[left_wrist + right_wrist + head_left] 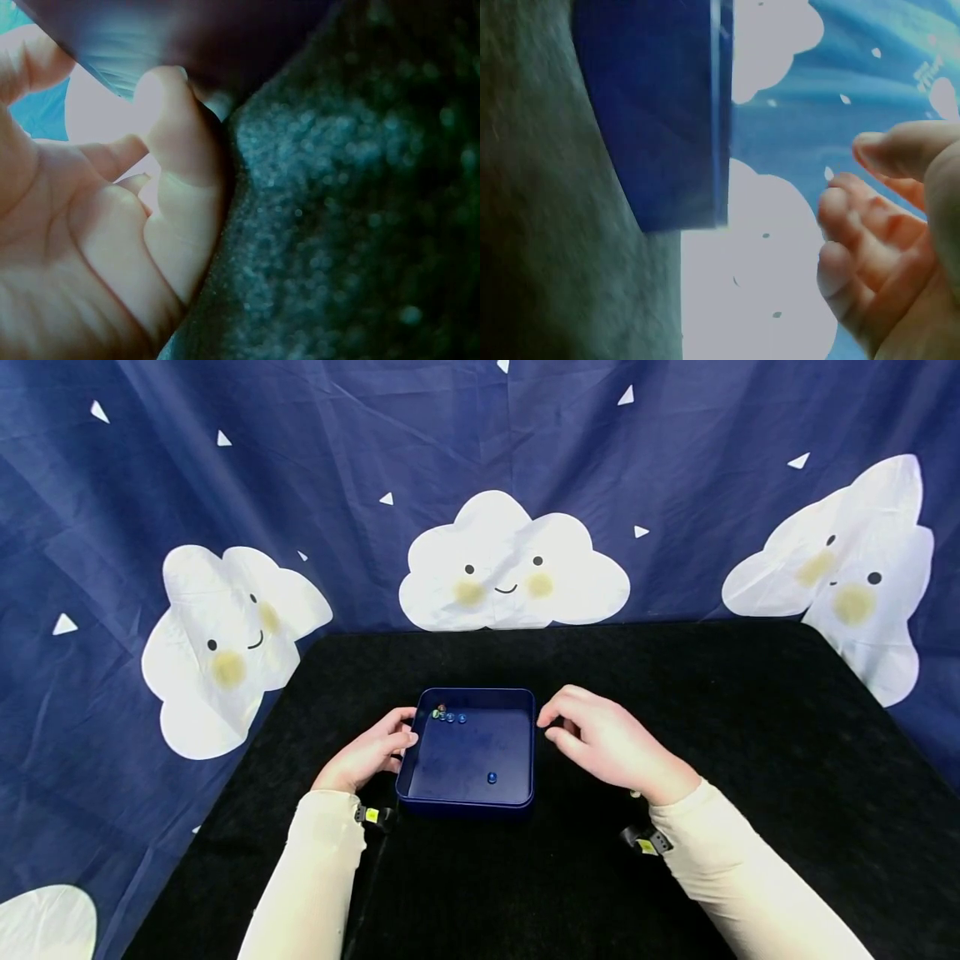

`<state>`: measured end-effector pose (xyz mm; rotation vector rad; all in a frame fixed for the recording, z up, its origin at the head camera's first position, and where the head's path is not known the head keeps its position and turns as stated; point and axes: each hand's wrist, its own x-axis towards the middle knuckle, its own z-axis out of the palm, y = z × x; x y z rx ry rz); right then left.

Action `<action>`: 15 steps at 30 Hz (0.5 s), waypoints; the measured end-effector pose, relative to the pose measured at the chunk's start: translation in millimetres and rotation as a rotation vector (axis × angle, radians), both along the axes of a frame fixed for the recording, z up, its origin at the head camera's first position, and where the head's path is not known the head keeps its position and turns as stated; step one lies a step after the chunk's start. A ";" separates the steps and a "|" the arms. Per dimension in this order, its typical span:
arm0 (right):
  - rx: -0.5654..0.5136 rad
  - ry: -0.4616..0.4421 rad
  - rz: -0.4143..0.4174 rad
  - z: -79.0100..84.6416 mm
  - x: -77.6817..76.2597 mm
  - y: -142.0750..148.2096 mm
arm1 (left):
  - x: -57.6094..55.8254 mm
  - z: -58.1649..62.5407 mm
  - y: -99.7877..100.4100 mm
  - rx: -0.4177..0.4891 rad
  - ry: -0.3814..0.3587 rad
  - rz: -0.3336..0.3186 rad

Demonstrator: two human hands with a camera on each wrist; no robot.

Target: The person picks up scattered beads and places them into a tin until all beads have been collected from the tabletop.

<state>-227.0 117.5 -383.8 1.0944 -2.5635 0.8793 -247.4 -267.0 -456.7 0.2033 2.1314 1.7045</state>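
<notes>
A square dark blue tray (471, 750) with raised walls sits on the black table in the head view. My left hand (369, 752) grips its left wall, thumb at the rim and fingers outside; the left wrist view shows the fingers against the blue wall (217, 37). Several small marbles (451, 717), mostly blue with one greenish and one brownish, lie at the tray's far left corner. One blue marble (492, 777) lies alone toward the front right. Beside the right wall, my right hand (600, 735) hovers empty, its fingers loosely bent; the right wrist view shows it apart from the tray.
Black cloth covers the table (720, 710). Behind it hangs a blue curtain (345, 460) printed with white clouds and small triangles. A dark strap-like device (375, 817) is at the left wrist, with another (647, 842) at the right.
</notes>
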 end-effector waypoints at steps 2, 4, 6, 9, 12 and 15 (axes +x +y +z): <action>0.036 -0.034 -0.016 3.7 -3.1 7.9 | -0.2 0.2 0.3 -0.001 -0.002 0.001; 0.078 -0.076 -0.031 5.1 -6.0 14.4 | 0.2 0.1 -0.9 -0.007 -0.001 0.005; 0.116 -0.110 -0.033 3.9 -8.4 17.8 | 1.6 0.4 -2.7 -0.010 -0.002 0.010; 0.173 -0.138 -0.009 -5.3 -12.0 16.4 | 4.5 -0.2 -8.2 -0.014 0.006 0.017; 0.235 -0.163 0.052 -16.4 -15.7 10.8 | 7.2 -1.5 -13.8 -0.012 0.021 0.020; 0.301 -0.204 0.096 -24.5 -19.2 6.1 | 9.3 -3.1 -16.4 -0.003 0.031 0.027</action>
